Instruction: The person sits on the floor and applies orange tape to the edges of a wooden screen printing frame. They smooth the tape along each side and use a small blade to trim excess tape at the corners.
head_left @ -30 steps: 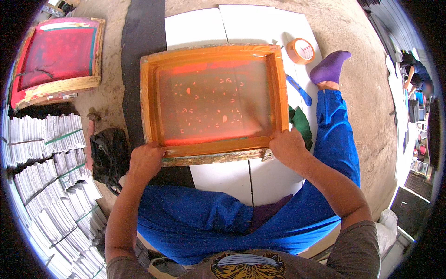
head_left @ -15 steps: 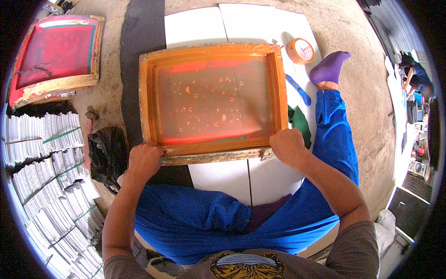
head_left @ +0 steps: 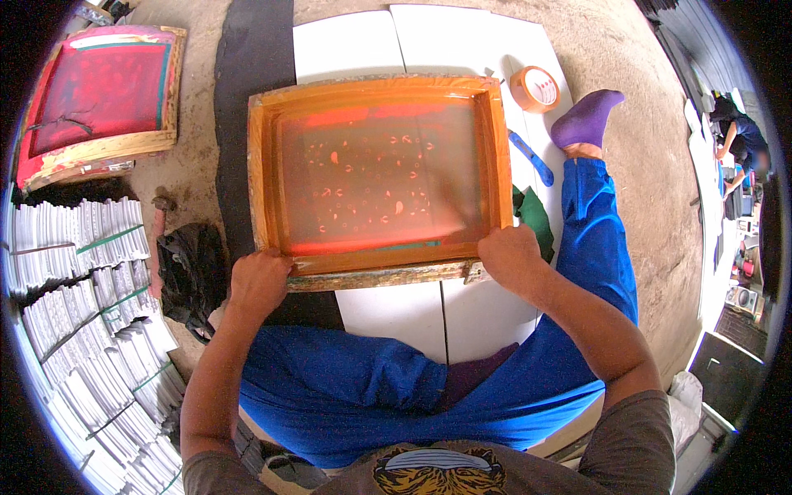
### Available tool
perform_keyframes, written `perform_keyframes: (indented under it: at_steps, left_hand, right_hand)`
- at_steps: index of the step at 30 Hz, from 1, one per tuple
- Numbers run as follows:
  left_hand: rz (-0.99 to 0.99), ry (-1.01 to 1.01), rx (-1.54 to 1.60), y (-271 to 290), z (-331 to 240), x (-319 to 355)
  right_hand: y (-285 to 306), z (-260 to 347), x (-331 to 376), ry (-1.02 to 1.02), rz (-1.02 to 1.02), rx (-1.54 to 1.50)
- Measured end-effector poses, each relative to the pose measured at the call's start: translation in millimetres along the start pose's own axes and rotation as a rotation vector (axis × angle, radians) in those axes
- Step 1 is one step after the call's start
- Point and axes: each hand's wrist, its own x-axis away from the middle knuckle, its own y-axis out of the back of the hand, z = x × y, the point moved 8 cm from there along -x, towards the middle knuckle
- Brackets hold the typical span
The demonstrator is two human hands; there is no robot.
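Note:
A wooden screen-printing frame (head_left: 379,268) lies before me, its inner edges lined with orange-brown tape. Small pale marks dot its stretched mesh (head_left: 371,181), which is brownish with red along the borders. At the near left corner, my left hand (head_left: 260,276) is closed around the frame's edge. My right hand (head_left: 513,256) grips the near right corner beside a small metal piece (head_left: 475,272). White boards (head_left: 346,45) are visible beneath and beyond the frame. The undersides of both hands' grips are hidden.
Right of the frame are a tape roll (head_left: 535,89), a blue cutter knife (head_left: 531,158) and green material (head_left: 534,219). Another screen frame (head_left: 169,91), red-stained, lies left. Below it are strapped paper stacks (head_left: 78,239) and a black bag (head_left: 191,276). A person (head_left: 742,140) works far right.
The frame and both my hands look almost still, with only a tiny shift. At far right, the other person's arms have moved.

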Motion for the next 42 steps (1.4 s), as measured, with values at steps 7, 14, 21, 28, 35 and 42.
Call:
perform_keyframes:
  at_steps: [7, 14, 21, 28, 35, 42]
  left_hand:
    - [0.035, 0.005, 0.0, 3.5, -1.2, -1.9]
    - [0.062, -0.014, -0.005, -3.3, 1.9, -4.9]
    - [0.129, -0.012, -0.049, 1.0, -1.2, -7.8]
    - [0.164, 0.019, -0.048, -3.2, 1.6, -10.6]
    - [0.151, 0.011, -0.049, -6.1, 3.2, -11.9]
    - [0.133, 0.002, -0.072, -2.1, 2.7, -13.7]
  right_hand:
    - [-3.8, 0.1, -2.3, 0.014, -0.037, 0.011]
    - [-2.9, 0.2, -5.1, 0.013, -0.038, -0.011]
    - [-3.3, 2.0, -8.0, 0.015, -0.004, 0.011]
    - [-0.8, 1.7, -9.0, 0.018, 0.001, -0.005]
    - [-4.0, 1.3, -14.0, 0.033, 0.015, 0.038]
    - [-2.7, 0.1, -17.8, 0.028, -0.008, 0.04]
